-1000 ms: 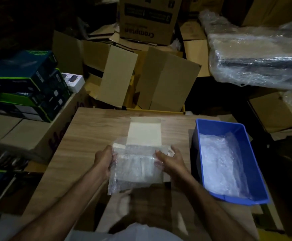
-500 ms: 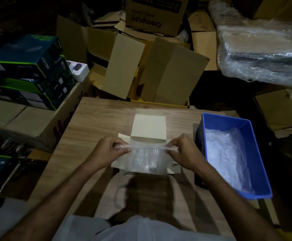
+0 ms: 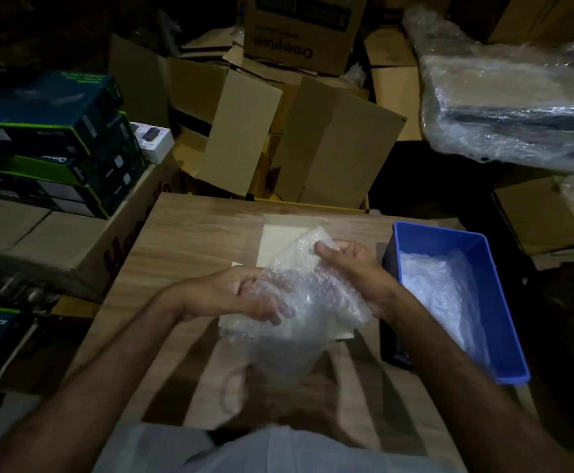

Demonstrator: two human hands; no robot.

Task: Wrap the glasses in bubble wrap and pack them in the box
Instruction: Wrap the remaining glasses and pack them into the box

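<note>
A sheet of bubble wrap (image 3: 307, 302) is held up between both hands, just above the small open box (image 3: 280, 240) that lies on the wooden worktop (image 3: 193, 230). The left hand (image 3: 241, 297) is laid under and against the sheet's left side, its fingers (image 3: 278, 310) nearly straight and spread, so that the soft film is supported rather than squeezed. The upper corner is pinched by the right hand (image 3: 354, 268), thumb and fingers curled over the edge, which keeps the sheet taut and lets it be turned. Whether a glass is already inside the wrap cannot be told (the film is cloudy and blurred). The box is kept directly beneath, probably so the bundle can be lowered straight in. A blue bin (image 3: 449, 240) with more wrap stands just to the right, within easy reach for the next sheet.
</note>
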